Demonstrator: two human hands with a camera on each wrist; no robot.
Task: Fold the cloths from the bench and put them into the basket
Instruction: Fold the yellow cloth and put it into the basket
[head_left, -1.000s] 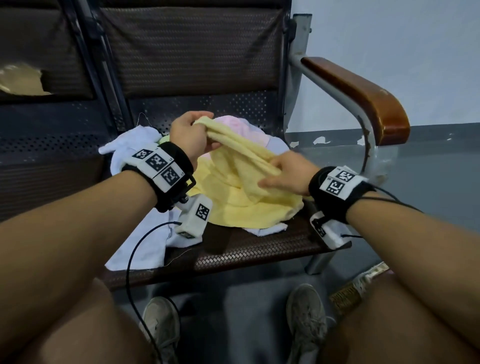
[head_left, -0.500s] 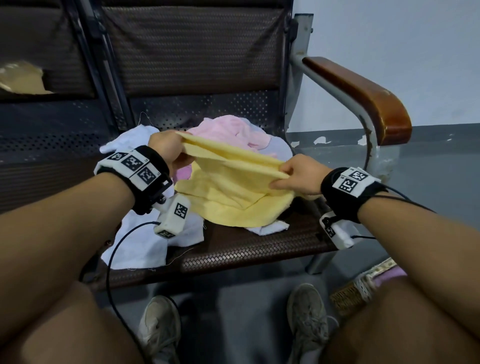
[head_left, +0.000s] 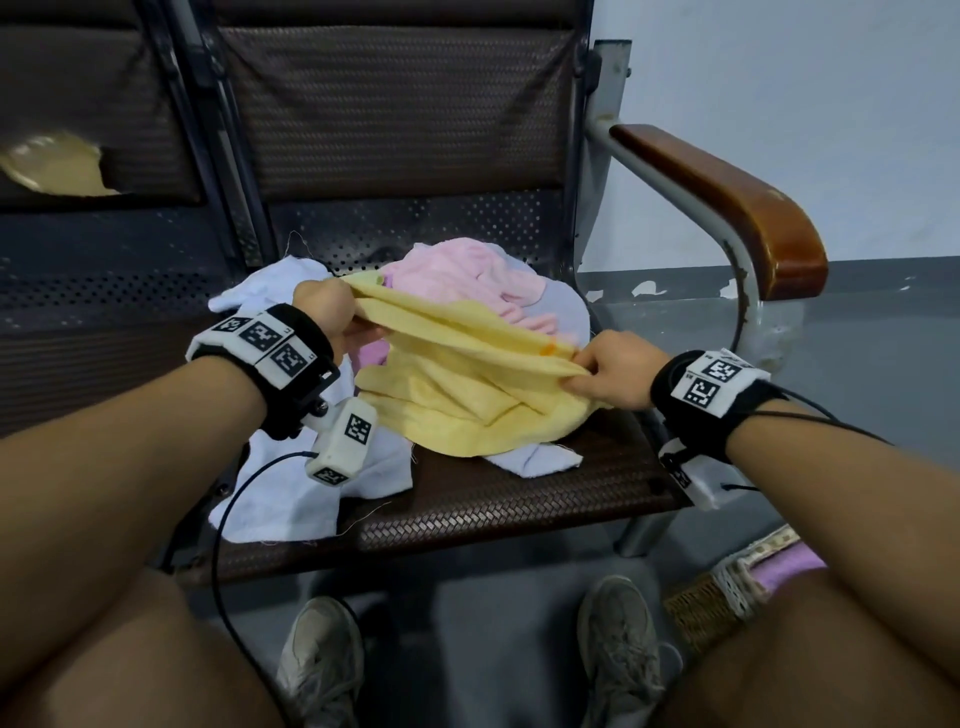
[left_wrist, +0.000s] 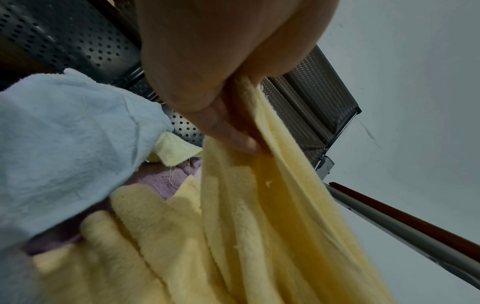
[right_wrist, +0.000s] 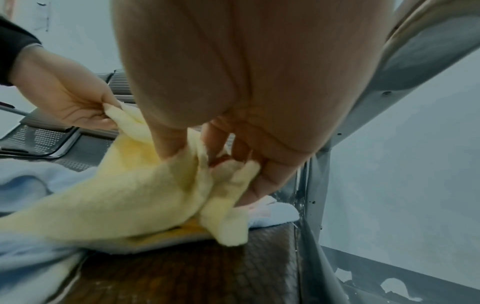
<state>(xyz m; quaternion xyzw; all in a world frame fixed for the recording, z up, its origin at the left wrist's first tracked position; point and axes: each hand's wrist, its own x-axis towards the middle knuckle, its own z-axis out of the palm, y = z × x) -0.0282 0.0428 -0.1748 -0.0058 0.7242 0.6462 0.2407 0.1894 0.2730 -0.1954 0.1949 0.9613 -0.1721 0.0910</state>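
A yellow cloth (head_left: 457, 384) is stretched between both hands above the bench seat (head_left: 493, 499), its lower part sagging onto the pile. My left hand (head_left: 332, 317) pinches its left corner, fingers curled on the yellow cloth (left_wrist: 259, 185). My right hand (head_left: 608, 371) pinches the right corner of the yellow cloth (right_wrist: 145, 193) with its fingertips (right_wrist: 168, 148). A pink cloth (head_left: 467, 275) lies bunched behind, and a pale blue-white cloth (head_left: 291, 483) lies under and to the left. The woven basket (head_left: 722, 592) stands on the floor at lower right, mostly hidden by my right thigh.
The bench has a perforated back (head_left: 395, 124) and a wooden armrest (head_left: 727, 202) on a metal frame at the right. My two shoes (head_left: 618, 654) rest on the grey floor under the seat's front edge. A cable hangs from my left wrist unit (head_left: 343, 441).
Both hands have moved apart, the left going left and the right going right, drawing the yellow cloth's top edge taut. The pink cloth behind has come into view.
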